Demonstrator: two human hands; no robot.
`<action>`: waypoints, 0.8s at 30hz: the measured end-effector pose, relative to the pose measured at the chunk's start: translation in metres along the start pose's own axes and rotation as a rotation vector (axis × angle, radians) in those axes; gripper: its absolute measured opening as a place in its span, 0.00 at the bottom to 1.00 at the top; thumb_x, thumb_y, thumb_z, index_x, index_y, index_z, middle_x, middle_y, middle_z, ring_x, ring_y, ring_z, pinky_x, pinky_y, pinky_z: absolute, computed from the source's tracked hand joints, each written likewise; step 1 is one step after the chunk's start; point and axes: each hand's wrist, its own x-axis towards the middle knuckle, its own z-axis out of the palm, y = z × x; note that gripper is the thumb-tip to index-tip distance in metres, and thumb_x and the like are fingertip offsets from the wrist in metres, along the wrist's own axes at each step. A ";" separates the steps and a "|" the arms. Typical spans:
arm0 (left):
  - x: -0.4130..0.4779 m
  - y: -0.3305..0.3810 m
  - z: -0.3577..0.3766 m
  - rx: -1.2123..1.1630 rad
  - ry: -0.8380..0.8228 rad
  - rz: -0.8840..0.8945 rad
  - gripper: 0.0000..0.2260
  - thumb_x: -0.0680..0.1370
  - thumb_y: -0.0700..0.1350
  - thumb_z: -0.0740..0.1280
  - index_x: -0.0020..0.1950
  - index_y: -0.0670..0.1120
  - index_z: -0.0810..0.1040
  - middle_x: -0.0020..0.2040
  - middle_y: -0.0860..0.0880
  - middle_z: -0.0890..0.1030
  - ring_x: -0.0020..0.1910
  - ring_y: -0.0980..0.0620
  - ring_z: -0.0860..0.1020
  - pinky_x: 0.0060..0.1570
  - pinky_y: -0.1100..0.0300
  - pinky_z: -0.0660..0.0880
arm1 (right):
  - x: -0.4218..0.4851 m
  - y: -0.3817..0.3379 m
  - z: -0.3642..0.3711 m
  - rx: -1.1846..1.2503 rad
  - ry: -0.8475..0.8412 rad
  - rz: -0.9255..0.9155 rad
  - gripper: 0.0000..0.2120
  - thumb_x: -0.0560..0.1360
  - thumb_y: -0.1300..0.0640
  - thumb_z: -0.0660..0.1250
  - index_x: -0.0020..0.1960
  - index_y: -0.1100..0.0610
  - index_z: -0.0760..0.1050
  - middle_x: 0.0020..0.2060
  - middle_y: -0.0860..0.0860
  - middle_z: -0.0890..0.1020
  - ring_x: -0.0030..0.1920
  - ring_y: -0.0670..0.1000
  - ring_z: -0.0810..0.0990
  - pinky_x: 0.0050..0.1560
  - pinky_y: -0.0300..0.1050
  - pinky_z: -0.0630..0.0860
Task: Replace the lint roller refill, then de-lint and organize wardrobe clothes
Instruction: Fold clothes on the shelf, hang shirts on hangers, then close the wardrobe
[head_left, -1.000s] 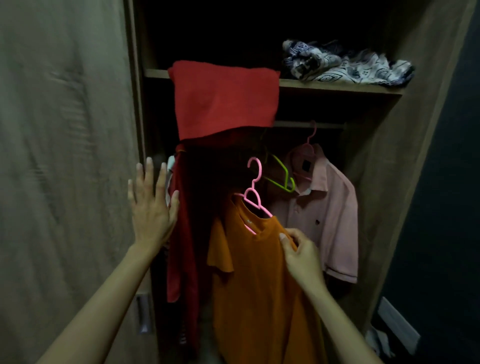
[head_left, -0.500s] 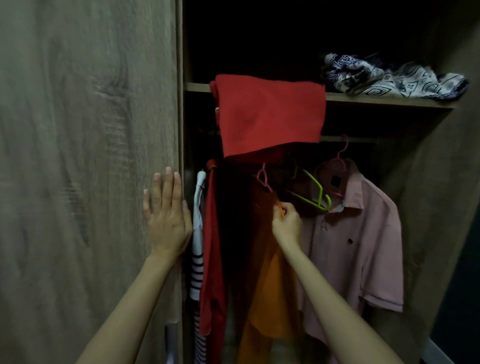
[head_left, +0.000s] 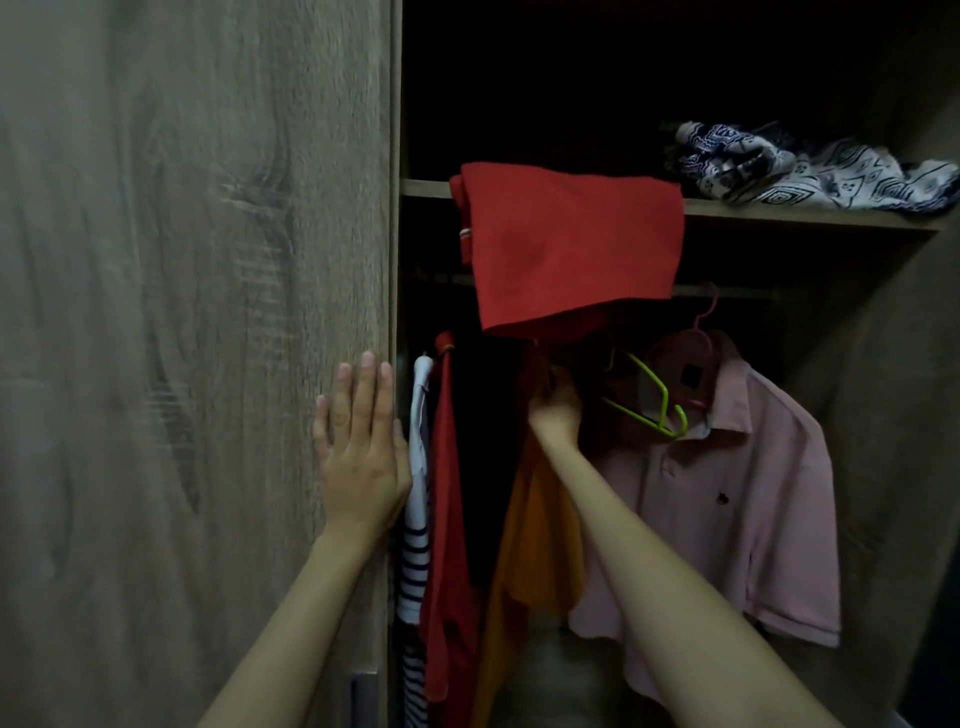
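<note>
Presses the left hand (head_left: 361, 457) flat on the wardrobe door (head_left: 208, 312) at its open edge, fingers straight and close together. Reaches the right hand (head_left: 556, 402) up into the hanging clothes, fingers curled round the top of the orange T-shirt (head_left: 540, 545); cannot make out its hanger in the dark. Holds that T-shirt between a red garment (head_left: 447, 519) on the left and a pink polo shirt (head_left: 737, 499) on the right, below a red cloth (head_left: 576, 244) draped over the shelf (head_left: 805, 215). Faces a green hanger (head_left: 654, 405) just beside the right hand, a striped garment (head_left: 418, 519) next to the door, a patterned cloth (head_left: 810, 169) up on the shelf.
</note>
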 end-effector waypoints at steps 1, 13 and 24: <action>0.000 0.000 0.000 0.002 -0.001 0.000 0.29 0.79 0.41 0.58 0.78 0.44 0.52 0.80 0.52 0.45 0.78 0.49 0.50 0.76 0.48 0.47 | 0.003 -0.001 0.002 -0.012 -0.015 0.010 0.22 0.73 0.70 0.62 0.67 0.65 0.70 0.64 0.61 0.75 0.66 0.58 0.73 0.65 0.41 0.64; 0.001 -0.002 0.001 0.007 -0.003 0.020 0.30 0.79 0.42 0.57 0.79 0.46 0.48 0.80 0.52 0.44 0.78 0.50 0.48 0.76 0.48 0.47 | 0.001 0.014 0.003 -0.067 -0.046 -0.016 0.20 0.75 0.70 0.60 0.67 0.65 0.70 0.64 0.62 0.75 0.65 0.60 0.74 0.60 0.42 0.67; 0.000 -0.002 -0.001 0.024 -0.037 0.000 0.28 0.79 0.42 0.57 0.79 0.44 0.51 0.80 0.52 0.44 0.78 0.48 0.49 0.76 0.47 0.46 | -0.045 0.053 -0.006 -0.172 -0.099 -0.347 0.33 0.75 0.71 0.56 0.77 0.54 0.54 0.72 0.61 0.63 0.70 0.57 0.66 0.64 0.36 0.62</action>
